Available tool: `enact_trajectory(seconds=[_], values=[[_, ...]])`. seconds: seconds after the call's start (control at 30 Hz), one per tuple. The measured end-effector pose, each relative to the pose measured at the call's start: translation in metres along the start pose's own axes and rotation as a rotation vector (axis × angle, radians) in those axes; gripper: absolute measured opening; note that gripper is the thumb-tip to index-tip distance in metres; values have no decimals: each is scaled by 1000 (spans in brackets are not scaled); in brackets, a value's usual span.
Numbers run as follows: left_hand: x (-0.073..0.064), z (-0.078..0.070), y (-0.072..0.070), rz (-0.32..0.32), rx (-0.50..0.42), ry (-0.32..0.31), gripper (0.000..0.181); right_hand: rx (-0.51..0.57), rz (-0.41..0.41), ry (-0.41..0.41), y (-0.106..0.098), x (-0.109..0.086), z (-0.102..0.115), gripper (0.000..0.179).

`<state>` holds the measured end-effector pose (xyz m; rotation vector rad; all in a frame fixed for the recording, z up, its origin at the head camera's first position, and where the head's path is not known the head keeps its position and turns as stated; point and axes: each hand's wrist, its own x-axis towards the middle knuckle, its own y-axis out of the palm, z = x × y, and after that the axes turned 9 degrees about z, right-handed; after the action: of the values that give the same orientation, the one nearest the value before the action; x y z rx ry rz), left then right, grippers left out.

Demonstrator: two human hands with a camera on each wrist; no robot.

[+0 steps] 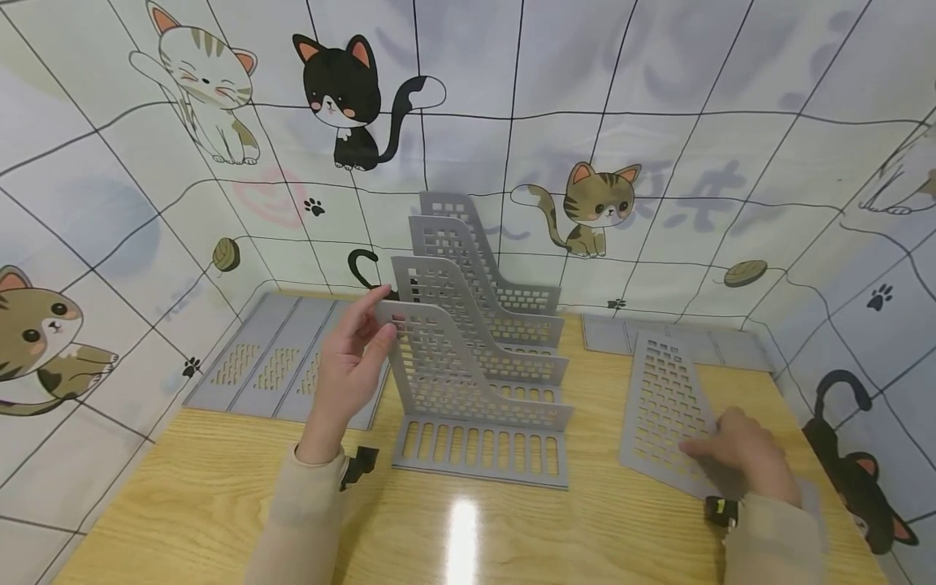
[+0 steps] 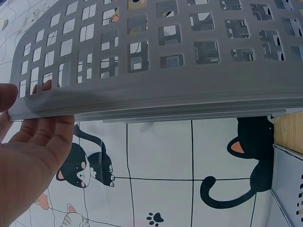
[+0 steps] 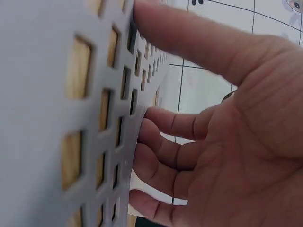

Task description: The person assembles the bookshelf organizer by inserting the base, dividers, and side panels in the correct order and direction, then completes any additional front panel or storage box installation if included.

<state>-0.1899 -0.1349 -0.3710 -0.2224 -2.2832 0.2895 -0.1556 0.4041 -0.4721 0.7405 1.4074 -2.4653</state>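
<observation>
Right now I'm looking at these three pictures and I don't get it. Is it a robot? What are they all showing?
There's no robot here, just a person using two bare hands. The widest picture comes from a camera on the person's head, looking forward and down. The other two come from each wrist, so they look close up.

On the wooden table stands a grey rack with four upright dividers full of little holes. The left hand holds the front divider by its edge. The right hand pinches a loose grey panel, also full of holes. More flat grey panels lie behind on the left, and another grey piece on the right. The cats are only pictures on the backdrop!
</observation>
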Motion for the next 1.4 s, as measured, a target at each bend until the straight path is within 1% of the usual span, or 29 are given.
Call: enact_trajectory(seconds=[0.1,0.17,0.23,0.37,0.43,0.57,0.6,0.67,0.73,0.8,0.87,0.97,1.0,1.07,1.23,1.33,1.4], values=[[0,0,0,4,-8,2,46,65,28,-26,2,0,0,64],[-1,1,0,5,-13,3,47,136,55,-34,4,0,1,53],[-1,1,0,8,-19,4,48,201,78,-29,4,-2,2,47],[-2,1,-1,22,-15,-8,47,255,71,-35,-2,-8,7,51],[-2,1,-2,29,-14,-14,47,245,31,-81,-5,-13,12,52],[-1,1,-2,30,-29,-21,47,248,-34,-227,-10,-27,29,51],[-1,1,-2,30,-35,-22,47,221,-56,-267,-12,-31,33,51],[-1,1,-3,27,-41,-23,47,200,-66,-335,-14,-39,41,48],[-1,0,-3,26,-45,-26,47,157,-80,-408,-16,-47,47,43],[0,0,-3,24,-40,-27,47,149,-76,-496,-18,-55,51,34],[1,0,-3,24,-38,-25,48,158,-55,-620,-18,-60,54,26],[3,0,-3,25,-38,-15,49,170,-12,-789,-17,-62,59,22],[3,0,-3,25,-41,-10,49,161,-3,-828,-17,-62,61,23],[3,1,-3,30,-44,-5,49,140,16,-874,-16,-60,65,21],[3,1,-2,32,-41,-22,48,165,85,-888,-11,-55,72,21],[2,1,-2,31,-34,-36,48,195,115,-877,-10,-54,73,20],[1,2,-1,31,-29,-40,49,190,125,-876,-10,-54,72,19]])
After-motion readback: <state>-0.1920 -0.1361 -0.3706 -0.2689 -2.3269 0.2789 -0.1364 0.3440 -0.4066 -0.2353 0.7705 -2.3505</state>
